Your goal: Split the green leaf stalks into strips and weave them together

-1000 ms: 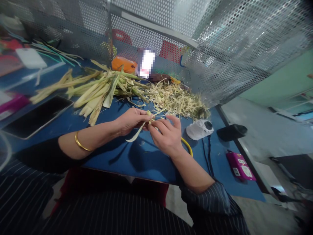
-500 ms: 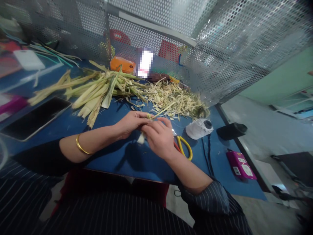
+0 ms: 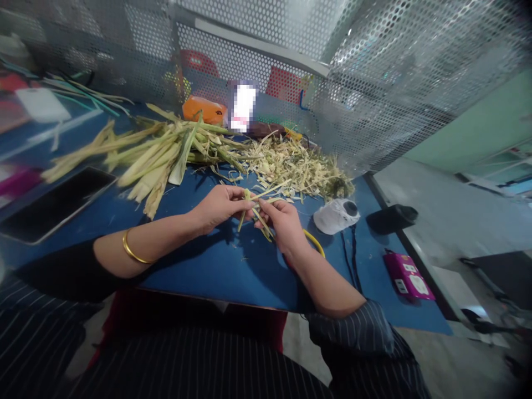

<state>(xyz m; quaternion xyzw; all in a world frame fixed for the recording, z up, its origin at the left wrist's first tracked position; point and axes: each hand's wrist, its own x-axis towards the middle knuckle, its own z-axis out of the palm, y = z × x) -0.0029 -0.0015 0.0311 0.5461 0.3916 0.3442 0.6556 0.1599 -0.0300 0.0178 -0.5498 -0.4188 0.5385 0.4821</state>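
My left hand pinches a small piece of crossed plant strips over the blue table. Facing it, my right hand closes its thumb and fingers on the same strips. Several pale green ends stick out between the hands, some up toward the back right, others down. The exact weave at the fingertips is too small to make out. Scissors with a yellow handle lie partly hidden beneath my right wrist. Just beyond the hands spreads a heap of shredded plant scraps.
A bundle of long stalks lies at the back left, near a dark tablet-like slab. White thread spool, black roll and purple packet stand on the right. A perforated metal screen borders the table's back.
My right hand has drawn back to the right and turned, so more strips show between the hands. The white stub that hung below them no longer shows. Less of the scissors is visible.
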